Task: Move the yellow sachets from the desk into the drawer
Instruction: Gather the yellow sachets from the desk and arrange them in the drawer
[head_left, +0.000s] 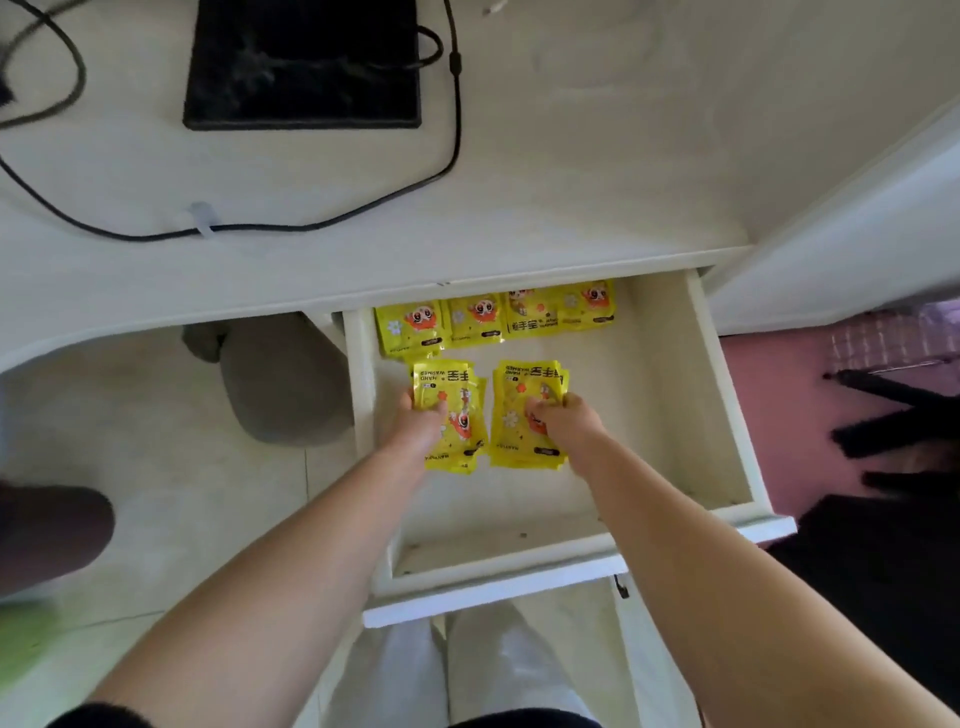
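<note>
Far off to the left of the left hand (420, 418) and beyond it, a black cable (270, 227) loops across the white desk (597, 171), with a flat black slab (304, 67) lying farther back. Nearer, just left of that hand and below the desk edge, a grey rounded object (291, 384) sits on the pale floor. The left hand reaches into the open drawer (722, 405) and grips the left stack of yellow sachets (447, 379), its fingers curled round the stack's left edge and its thumb lying on the top sachet. Just beside it, between the two hands, lies the right stack of yellow sachets (519, 395), the two stacks close but apart. The right hand (569, 423) holds this stack, fingers curled down onto the top sachet and thumb at its right edge. Whether either stack rests on the drawer floor or is lifted off it cannot be told. Beyond both hands, a row of yellow sachets (530, 317) lies along the back of the drawer, partly under the desk edge. Right of the right hand comes bare drawer floor, then the drawer's wall, then a pink floor covering (769, 415)
</note>
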